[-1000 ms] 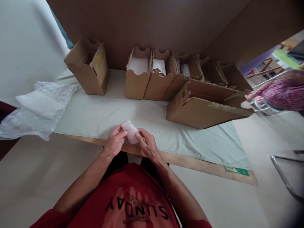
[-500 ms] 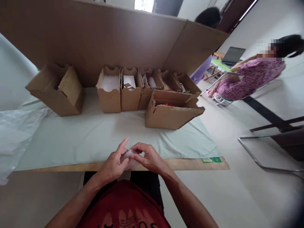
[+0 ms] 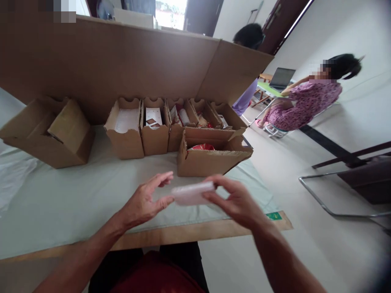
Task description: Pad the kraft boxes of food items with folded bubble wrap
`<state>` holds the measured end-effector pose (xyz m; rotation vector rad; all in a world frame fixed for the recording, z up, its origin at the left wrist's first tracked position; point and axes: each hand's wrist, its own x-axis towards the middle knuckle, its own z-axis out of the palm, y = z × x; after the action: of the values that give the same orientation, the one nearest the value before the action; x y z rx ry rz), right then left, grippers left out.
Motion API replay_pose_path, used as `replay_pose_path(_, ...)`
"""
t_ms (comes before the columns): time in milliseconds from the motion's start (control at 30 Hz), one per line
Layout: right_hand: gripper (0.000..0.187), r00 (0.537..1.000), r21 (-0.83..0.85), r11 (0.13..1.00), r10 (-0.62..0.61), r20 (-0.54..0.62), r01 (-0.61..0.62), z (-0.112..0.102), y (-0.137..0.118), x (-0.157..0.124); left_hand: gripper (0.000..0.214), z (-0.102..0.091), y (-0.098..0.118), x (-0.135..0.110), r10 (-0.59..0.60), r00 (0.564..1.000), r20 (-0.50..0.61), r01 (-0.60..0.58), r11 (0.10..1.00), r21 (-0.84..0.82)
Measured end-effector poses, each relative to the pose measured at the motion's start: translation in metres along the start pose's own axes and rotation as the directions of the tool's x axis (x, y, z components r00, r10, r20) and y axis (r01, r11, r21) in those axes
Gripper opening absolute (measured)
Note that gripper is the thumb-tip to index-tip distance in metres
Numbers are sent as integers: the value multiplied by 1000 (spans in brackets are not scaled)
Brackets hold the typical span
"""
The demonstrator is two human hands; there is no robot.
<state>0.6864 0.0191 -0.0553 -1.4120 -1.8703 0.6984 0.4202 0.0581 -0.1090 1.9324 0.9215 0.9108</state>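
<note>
Hands holding a small white packet above the table edge

Packet (image 3: 192,193) was held in the air between both hands, a little above the near edge of the table (image 3: 76,203) and just in front of the open box (image 3: 210,156) with something red inside. The left hand (image 3: 146,201) touched the left end of the packet with thumb and forefinger, while its other fingers were spread and lifted. The right hand (image 3: 235,199) pinched the right end, thumb below and fingers curved over the top.

To do this step well, I judged that the grip should be light and even at both ends, so that the soft-looking packet stayed flat and did not bend or slip. It seemed wise to keep it over the table, so that it would land there if it dropped.

Several things were hard to make out. The packet was blurred, so its material and its contents could not be told. The right thumb was mostly hidden under it. The row of small boxes (image 3: 154,124) behind held white sheets and other items, too small to name. The side box (image 3: 49,132) on the left was cut off, and its inside was not visible. A tall cardboard wall (image 3: 122,61) hid what stood behind the table. A seated person (image 3: 302,101) at far right worked at another desk, and that person's hands were not clearly seen.
</note>
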Motion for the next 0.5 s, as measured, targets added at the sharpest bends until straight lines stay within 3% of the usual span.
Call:
replay_pose_path(67, 19, 970, -77, 997, -12, -241, -7, -37, -1, 13, 47, -4, 9, 31, 146, 987, -72, -139, 985, 103)
replay_pose_path(133, 21, 895, -195, 980, -60, -442, -31, -66, -1, 30, 46, 0, 13, 63, 263, 961, -82, -244, 951, 189)
replay_pose_path(200, 20, 844, -320, 947, -140, -518, -39, -84, 2, 50, 48, 10, 11, 90, 322, 946, -45, -299, 917, 264)
replay_pose_path(333, 18, 892, -474, 880, -229, -390, 19, -95, 15, 86, 29, 34, -6, 113, 352, 936, 21, -330, 852, 407)
replay_pose_path(500, 16, 944, -578, 802, -291, -153, 153, -96, 27, 104, 20, 45, -22, 95, 504, 864, -4, -460, 792, 401)
